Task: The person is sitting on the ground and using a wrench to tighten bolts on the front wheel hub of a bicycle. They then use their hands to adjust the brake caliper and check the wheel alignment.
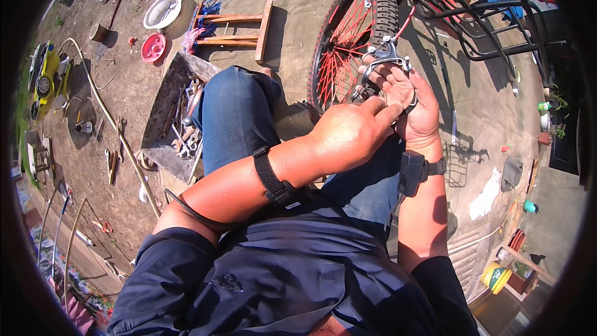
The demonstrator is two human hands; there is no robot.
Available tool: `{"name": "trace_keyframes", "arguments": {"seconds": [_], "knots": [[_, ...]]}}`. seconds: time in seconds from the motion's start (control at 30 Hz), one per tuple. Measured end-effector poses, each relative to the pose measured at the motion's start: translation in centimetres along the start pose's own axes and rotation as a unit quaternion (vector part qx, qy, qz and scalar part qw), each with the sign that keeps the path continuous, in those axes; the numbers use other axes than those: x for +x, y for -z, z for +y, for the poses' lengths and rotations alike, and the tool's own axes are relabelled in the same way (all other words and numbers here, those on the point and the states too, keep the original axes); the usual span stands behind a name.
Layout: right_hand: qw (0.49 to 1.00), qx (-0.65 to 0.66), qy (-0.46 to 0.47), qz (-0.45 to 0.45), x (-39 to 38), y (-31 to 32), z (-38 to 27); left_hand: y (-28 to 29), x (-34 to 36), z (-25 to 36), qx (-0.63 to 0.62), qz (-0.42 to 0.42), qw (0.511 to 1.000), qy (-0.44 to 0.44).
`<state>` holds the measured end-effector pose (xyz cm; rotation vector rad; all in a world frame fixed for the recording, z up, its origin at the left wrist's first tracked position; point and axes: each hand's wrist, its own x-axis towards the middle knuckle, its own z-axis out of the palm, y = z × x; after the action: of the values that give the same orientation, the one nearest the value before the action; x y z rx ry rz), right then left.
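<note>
A silver bicycle brake caliper (387, 56) with a red cable sits beside the rear tyre (384, 15). My right hand (418, 107) is turned palm up, its fingers curled up against the caliper, supporting it. Across from the left comes my left hand (356, 132), thumb and fingers pinched together at the right palm. Whatever lies in that pinch is too small or hidden to name. The wheel has red spokes (342, 46) and stands just in front of my hands, below a black rear rack (460, 15).
Left of my knee is a grey tray (163, 109) of wrenches and other tools. Beyond it lie a small wooden frame (263, 31), a red bowl (153, 47) and a white basin (163, 10). A yellow bucket (495, 277) stands at lower right. A long hose (102, 102) crosses the dirt.
</note>
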<state>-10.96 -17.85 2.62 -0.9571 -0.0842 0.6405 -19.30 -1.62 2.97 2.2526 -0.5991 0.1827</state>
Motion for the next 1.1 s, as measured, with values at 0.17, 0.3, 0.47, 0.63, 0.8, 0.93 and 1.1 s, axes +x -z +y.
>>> {"name": "trace_keyframes", "arguments": {"seconds": [0.17, 0.3, 0.47, 0.63, 0.8, 0.93, 1.1], "knots": [[1.0, 0.004, -0.027, 0.0, 0.7, 4.6, 1.0, 5.4, -3.5, -2.3, -0.001, 0.053, 0.999, 0.009], [0.999, 0.013, -0.031, -0.042, 0.9, 3.3, 0.5, 11.2, -7.4, -4.1, -0.056, 0.167, 0.971, 0.159], [0.998, 0.017, -0.044, -0.032, 1.2, 2.4, 0.4, 15.0, -13.1, -8.6, -0.116, 0.308, 0.906, 0.267], [0.997, -0.014, -0.077, -0.024, 1.2, 3.1, -0.2, 14.2, -16.6, -14.7, -0.137, 0.298, 0.842, 0.428], [0.995, -0.045, -0.083, -0.013, 0.7, 2.4, -0.9, 12.7, -19.5, -20.2, -0.183, 0.253, 0.778, 0.545], [0.996, -0.029, -0.087, -0.004, 0.2, 4.8, -1.4, 10.8, -22.7, -25.0, -0.279, 0.176, 0.744, 0.58], [0.993, -0.069, -0.092, 0.025, 0.3, 3.8, -2.2, 9.1, -21.5, -27.6, -0.276, 0.078, 0.779, 0.558]]}}
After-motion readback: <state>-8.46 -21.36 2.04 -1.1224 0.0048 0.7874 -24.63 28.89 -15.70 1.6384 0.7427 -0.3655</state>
